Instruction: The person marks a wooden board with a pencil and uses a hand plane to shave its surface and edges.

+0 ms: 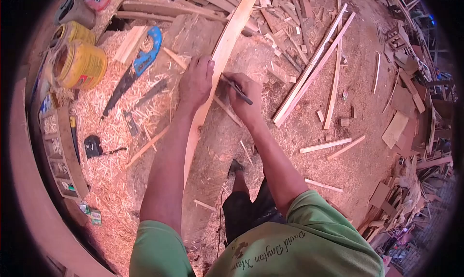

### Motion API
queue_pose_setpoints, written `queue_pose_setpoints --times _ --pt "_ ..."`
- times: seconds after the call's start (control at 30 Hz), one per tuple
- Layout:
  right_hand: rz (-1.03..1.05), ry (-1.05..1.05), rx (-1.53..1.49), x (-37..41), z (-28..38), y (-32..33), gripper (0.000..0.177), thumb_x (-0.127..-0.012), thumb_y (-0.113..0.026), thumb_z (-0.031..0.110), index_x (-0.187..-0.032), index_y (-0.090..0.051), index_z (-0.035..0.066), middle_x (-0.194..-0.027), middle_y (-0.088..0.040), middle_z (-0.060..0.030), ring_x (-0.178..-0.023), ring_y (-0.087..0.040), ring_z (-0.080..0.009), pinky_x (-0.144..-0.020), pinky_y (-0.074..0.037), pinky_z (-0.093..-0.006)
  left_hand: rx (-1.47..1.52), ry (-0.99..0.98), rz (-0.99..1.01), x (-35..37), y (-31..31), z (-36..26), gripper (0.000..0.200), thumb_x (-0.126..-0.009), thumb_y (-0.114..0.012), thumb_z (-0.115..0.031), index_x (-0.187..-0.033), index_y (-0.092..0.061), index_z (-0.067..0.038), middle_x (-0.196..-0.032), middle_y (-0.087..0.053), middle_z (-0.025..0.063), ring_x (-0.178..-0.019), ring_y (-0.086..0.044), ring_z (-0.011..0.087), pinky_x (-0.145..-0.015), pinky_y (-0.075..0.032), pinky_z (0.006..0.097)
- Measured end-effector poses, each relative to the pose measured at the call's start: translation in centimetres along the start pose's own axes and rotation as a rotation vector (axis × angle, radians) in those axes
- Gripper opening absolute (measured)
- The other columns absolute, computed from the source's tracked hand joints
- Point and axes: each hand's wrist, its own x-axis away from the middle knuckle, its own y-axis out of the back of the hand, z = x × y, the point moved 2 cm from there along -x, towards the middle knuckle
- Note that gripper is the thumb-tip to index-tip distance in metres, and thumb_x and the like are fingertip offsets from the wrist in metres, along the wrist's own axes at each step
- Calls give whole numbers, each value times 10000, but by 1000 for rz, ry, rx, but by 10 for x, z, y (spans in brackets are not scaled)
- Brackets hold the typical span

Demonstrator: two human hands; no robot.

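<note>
A long pale wooden board (229,37) runs from the top centre down past my left forearm. My left hand (197,81) lies on the board's left side, its fingers closed round the edge. On the other side, my right hand (245,94) pinches a dark pen-like tool (240,92), its tip hidden at the board's right edge. To the left, a handsaw with a blue handle (149,51) rests on a shaving-covered surface, near a short wooden block (130,45).
Yellow tubs (81,65) stand at the upper left. A black tape measure (93,146) lies in the shavings beside a wooden compartment rack (63,151). Long strips (314,66) and offcuts cover the ground at right, with scrap piles beyond.
</note>
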Motion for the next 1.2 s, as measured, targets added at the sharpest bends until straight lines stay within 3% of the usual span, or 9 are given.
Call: queue_pose_setpoints --times 0.17,0.23,0.4,0.47,0.57,0.67,0.83,0.97,1.2 --pt "202 -61 -152 99 31 -14 302 -982 -686 83 -1277 -749 78 -1046 -769 -193 -939 -768 -418 -832 -628 -445 -32 47 8 -1 -2 -2 319 -1168 -484 -338 -1318 -632 -97 -1240 -647 215 -1138 -665 459 -966 -551 577" --pt "191 78 -84 153 60 -19 338 -992 -662 44 -1323 -727 72 -1139 -759 -175 -1006 -767 -394 -887 -624 -422 -30 58 24 0 -1 -3 340 -1166 -484 -344 -1337 -632 -90 -1257 -647 220 -1156 -660 463 -973 -551 575" --pt "378 77 -182 168 47 -21 383 -978 -610 -10 -1346 -711 31 -1280 -720 -138 -1105 -745 -319 -967 -595 -372 150 139 20 15 16 1 423 -1155 -551 -325 -1486 -608 -68 -1350 -649 220 -1223 -674 394 -1038 -549 496" --pt "457 -15 -259 163 49 -14 408 -973 -602 -11 -1364 -707 35 -1226 -705 -120 -1033 -727 -275 -915 -587 -348 369 249 -34 61 47 -11 459 -1154 -583 -278 -1555 -589 -54 -1389 -648 191 -1253 -676 306 -1074 -538 426" --pt "461 -9 -260 158 53 -10 393 -986 -594 9 -1359 -714 47 -1147 -695 -112 -964 -702 -255 -889 -573 -340 213 435 -83 187 113 -17 505 -1109 -669 -235 -1559 -597 -17 -1447 -654 220 -1330 -639 364 -1141 -487 468" --pt "515 -39 -234 159 39 -15 440 -869 -728 56 -1308 -697 31 -1281 -732 -166 -1165 -730 -397 -991 -601 -447 -323 620 134 350 163 -30 751 -932 -855 -267 -1593 -569 -55 -1502 -617 258 -1385 -567 481 -1185 -459 557" --pt "523 56 -174 150 34 -14 463 -841 -742 62 -1303 -709 47 -1252 -722 -162 -1140 -711 -376 -980 -587 -427 -497 687 314 472 180 -43 726 -936 -834 -363 -1535 -603 -24 -1495 -634 276 -1296 -633 494 -1101 -532 560" --pt "526 93 -87 110 38 4 407 -870 -733 59 -1277 -733 68 -1155 -730 -158 -1086 -717 -369 -929 -587 -441 -438 644 374 449 175 -41 714 -950 -812 -397 -1493 -611 21 -1463 -652 278 -1217 -677 487 -988 -586 550" --pt "276 75 7 -79 -36 32 214 -888 -715 151 -1065 -805 70 -987 -760 -188 -960 -737 -435 -868 -597 -507 -392 285 215 250 89 -40 654 -936 -832 -365 -1421 -639 31 -1312 -693 233 -1168 -686 450 -923 -590 524"
